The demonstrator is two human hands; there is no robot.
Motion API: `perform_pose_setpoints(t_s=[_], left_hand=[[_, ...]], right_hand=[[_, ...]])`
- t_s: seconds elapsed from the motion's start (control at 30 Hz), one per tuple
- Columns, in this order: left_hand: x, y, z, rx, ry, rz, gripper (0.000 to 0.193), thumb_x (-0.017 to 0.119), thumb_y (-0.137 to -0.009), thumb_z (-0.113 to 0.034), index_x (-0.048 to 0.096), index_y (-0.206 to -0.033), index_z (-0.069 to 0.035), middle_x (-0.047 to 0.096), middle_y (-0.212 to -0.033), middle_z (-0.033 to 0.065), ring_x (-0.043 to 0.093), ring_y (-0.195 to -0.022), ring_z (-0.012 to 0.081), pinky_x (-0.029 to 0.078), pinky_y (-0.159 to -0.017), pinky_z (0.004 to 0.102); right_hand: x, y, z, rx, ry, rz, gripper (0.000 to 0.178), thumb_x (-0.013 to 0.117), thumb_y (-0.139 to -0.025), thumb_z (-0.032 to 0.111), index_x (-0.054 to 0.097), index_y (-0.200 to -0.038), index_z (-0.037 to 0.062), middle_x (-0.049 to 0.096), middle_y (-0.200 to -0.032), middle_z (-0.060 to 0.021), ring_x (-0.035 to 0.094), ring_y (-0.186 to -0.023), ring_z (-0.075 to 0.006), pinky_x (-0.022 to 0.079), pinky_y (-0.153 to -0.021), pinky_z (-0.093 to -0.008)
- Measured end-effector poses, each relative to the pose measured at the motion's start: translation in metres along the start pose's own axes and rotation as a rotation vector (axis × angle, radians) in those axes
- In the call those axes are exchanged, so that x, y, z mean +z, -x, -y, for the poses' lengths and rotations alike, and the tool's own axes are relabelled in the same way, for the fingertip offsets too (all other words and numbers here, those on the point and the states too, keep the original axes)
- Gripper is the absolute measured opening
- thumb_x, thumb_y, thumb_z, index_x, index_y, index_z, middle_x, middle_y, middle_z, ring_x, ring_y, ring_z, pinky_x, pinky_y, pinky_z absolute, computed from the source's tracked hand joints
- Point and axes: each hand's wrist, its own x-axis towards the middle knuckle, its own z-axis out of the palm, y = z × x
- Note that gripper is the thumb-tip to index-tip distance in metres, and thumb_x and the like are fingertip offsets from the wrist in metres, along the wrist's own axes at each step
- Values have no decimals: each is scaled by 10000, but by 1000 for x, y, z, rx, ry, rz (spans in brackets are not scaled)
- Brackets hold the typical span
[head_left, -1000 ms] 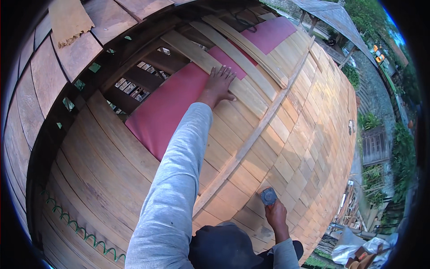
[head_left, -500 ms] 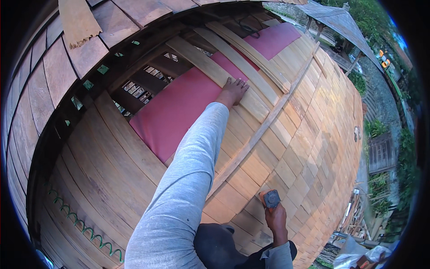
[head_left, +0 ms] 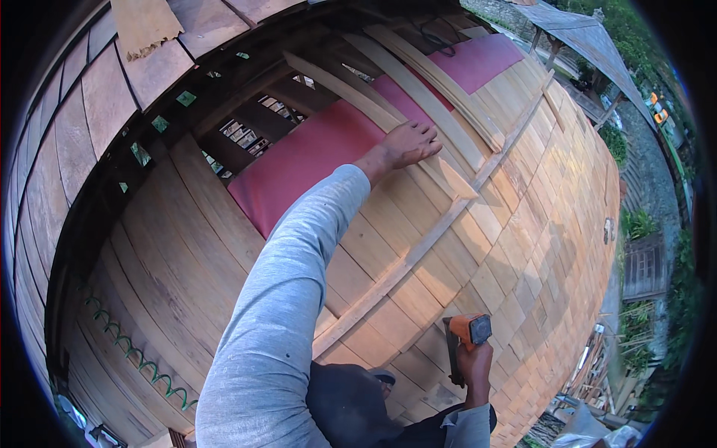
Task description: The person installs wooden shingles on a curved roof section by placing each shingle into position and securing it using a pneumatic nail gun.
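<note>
My left hand [head_left: 407,144] is on a long wooden board [head_left: 347,95], its fingers curled over the far edge. The board slopes across a red sheet [head_left: 314,142], and its lower end meets a narrow batten [head_left: 403,265]. My right hand [head_left: 475,364] grips an orange and black nail gun [head_left: 470,328], held low over the shingles [head_left: 515,261] to the right of my knee. Part of the gun's dark body shows beside my fingers. Beyond my left hand, more loose boards [head_left: 418,93] lie side by side over the red sheet.
A green coiled hose [head_left: 138,362] runs along the planks at the lower left. An overhanging shingled roof edge [head_left: 112,97] curves above, with open gaps [head_left: 243,138] in the framing below it. The roof drops off at the right toward a path and a small roofed shelter [head_left: 582,45].
My left hand has shifted along the board and curled, and the board looks tilted up. The nail gun has turned, showing more of its side. The whole view has swung slightly.
</note>
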Motion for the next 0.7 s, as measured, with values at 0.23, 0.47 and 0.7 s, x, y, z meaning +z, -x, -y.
perform_pose_setpoints(t_s=[0.23,0.47,0.7], left_hand=[[-115,111,-66,158,-46,-287,129,592,-975,-296,579,-1012,-173,627,-1385,111,617,-1347,323,475,-1200,529],[-98,269,-112,125,66,90,252,553,-1020,-362,618,-1198,-197,533,-1530,178,507,-1469,343,315,-1307,593],[-108,261,-103,96,367,384,955,608,-788,-872,592,-1432,-167,562,-1245,122,537,-1281,308,384,-1165,561]], right_hand=[[-3,-1,-6,-41,-56,26,293,713,-877,50,717,-1160,-27,769,-1003,-272,768,-999,-441,590,-863,-478],[-3,7,9,-92,-37,75,327,720,-880,71,707,-1190,-34,767,-993,-277,763,-990,-457,587,-862,-490],[-6,4,-5,-55,-25,108,329,730,-883,74,705,-1189,-44,765,-1002,-283,760,-1000,-464,584,-870,-492]])
